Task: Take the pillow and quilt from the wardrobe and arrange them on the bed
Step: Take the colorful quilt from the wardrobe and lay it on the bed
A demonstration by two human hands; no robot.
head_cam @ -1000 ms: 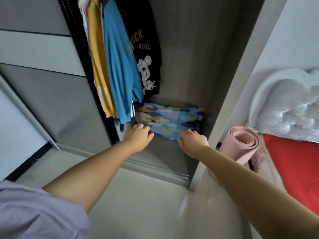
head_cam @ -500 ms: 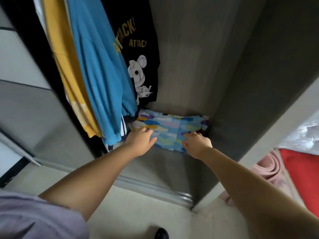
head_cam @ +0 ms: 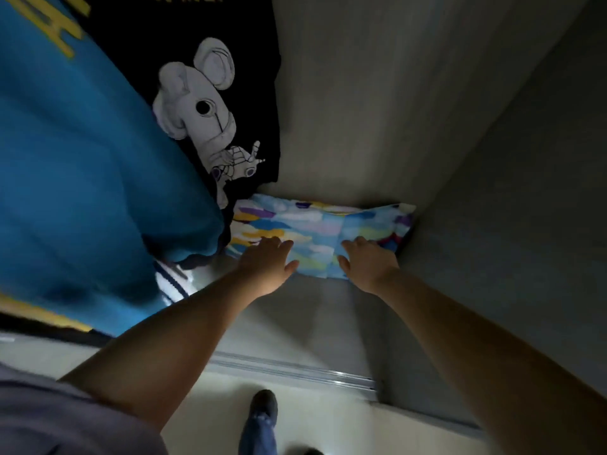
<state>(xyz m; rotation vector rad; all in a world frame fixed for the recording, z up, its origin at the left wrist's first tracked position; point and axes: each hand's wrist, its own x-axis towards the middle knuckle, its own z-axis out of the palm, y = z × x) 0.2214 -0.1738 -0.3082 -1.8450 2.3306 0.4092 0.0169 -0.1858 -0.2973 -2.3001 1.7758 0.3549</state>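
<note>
A folded bundle of bedding [head_cam: 315,224], printed in blue, yellow, white and purple patches, lies on the wardrobe floor [head_cam: 312,310] against the back wall and the right corner. I cannot tell whether it is the quilt, the pillow or both. My left hand [head_cam: 267,261] lies flat on the bundle's front left part, fingers spread, thumb along the front edge. My right hand [head_cam: 369,261] rests the same way on its front right part. Neither hand has closed around the fabric. The bed is out of view.
A blue garment [head_cam: 82,175] and a black shirt with a white bear print [head_cam: 249,93] hang low on the left, over the bundle's left end. The wardrobe's side wall [head_cam: 492,224] stands close on the right. A metal door track [head_cam: 295,372] crosses the floor by my foot [head_cam: 262,405].
My head has moved closer and lower into the wardrobe, so the bed and the pink roll have left the view. Both hands have slid a little further onto the bundle.
</note>
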